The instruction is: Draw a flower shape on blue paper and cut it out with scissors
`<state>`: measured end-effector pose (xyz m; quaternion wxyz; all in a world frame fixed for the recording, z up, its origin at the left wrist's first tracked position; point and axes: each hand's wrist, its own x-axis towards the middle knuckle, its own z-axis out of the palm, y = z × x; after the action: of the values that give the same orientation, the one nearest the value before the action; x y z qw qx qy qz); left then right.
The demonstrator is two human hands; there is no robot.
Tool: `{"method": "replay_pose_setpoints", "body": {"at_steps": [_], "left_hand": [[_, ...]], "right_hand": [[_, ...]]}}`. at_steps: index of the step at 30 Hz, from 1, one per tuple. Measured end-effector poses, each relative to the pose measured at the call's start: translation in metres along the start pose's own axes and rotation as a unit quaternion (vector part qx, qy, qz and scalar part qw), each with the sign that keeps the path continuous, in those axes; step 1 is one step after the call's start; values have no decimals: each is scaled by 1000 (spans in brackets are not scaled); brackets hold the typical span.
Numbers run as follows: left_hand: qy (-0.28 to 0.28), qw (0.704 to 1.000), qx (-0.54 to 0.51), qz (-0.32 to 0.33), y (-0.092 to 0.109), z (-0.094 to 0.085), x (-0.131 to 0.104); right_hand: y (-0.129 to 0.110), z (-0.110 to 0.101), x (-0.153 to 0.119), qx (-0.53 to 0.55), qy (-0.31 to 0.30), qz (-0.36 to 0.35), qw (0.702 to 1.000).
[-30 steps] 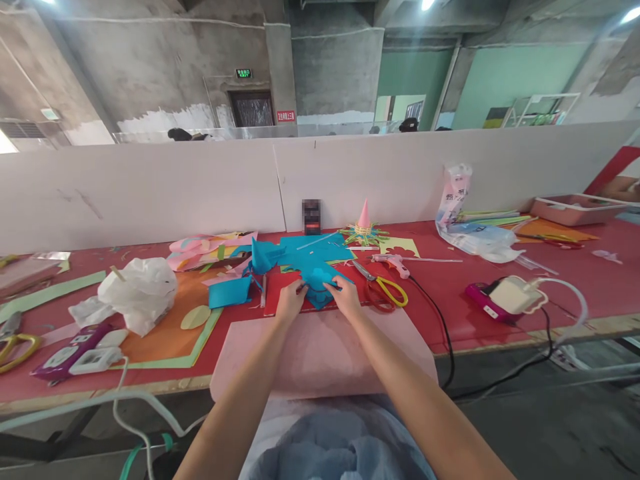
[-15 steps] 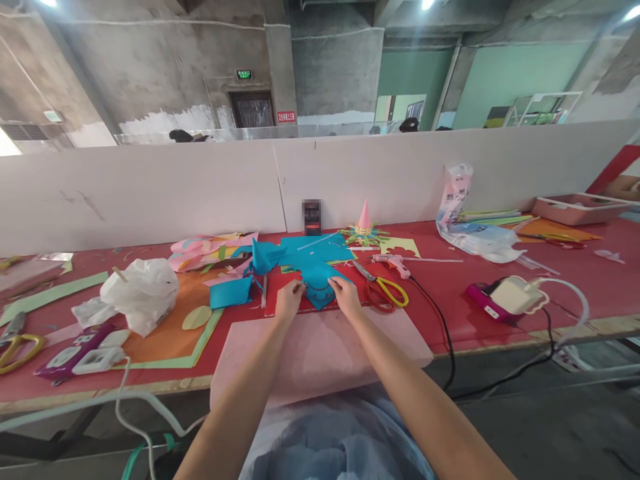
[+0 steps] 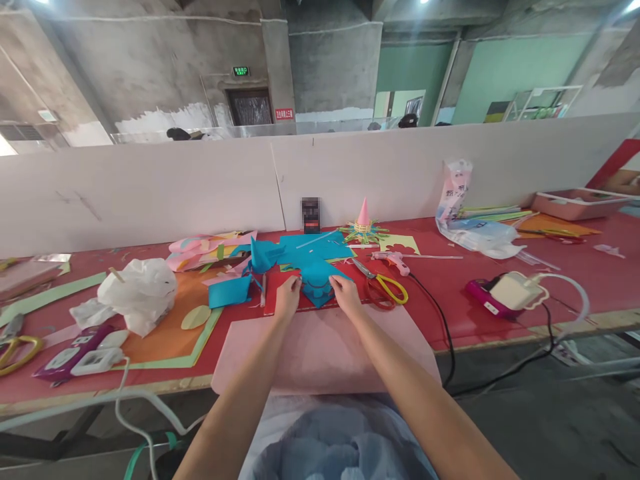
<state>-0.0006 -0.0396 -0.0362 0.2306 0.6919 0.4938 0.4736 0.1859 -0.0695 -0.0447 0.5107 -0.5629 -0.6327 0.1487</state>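
Note:
A piece of blue paper with a scalloped cut edge lies in front of me on the red table, its near end coming to a point. At its left edge my left hand is closed in a pinch. My right hand pinches the right edge in the same way. The fingertips hide part of both edges. To the right of that hand lie scissors with yellow and red handles, and a pink glue gun sits just behind them.
Blue scraps and a crumpled white plastic bag lie to the left. A pink paper cone stands at the back before the white partition. Power strips with cables sit on both sides. A pink board lies under my forearms.
The blue paper's near part is tilted slightly differently between my fingers. Both hands stay in almost the same place, and the view has shifted a little.

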Motion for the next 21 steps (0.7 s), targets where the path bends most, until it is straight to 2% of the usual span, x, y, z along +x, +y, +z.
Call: {"method": "replay_pose_setpoints", "body": {"at_steps": [2,6,12,16,21], "left_hand": [[33,999,-4,9,-1,-2,1],[158,985,44,50,-2,-9,8],[272,958,89,14,-2,-20,40],[296,948,117,-5,8,-34,69],[258,951,163,-54,14,-55,101]], "right_hand": [[1,0,1,22,-1,25,999],[2,0,2,42,-3,45,998],[9,3,3,44,-12,51,998],[13,4,3,33,-20,37,999],[13,5,2,26,-38,66,997]]}}
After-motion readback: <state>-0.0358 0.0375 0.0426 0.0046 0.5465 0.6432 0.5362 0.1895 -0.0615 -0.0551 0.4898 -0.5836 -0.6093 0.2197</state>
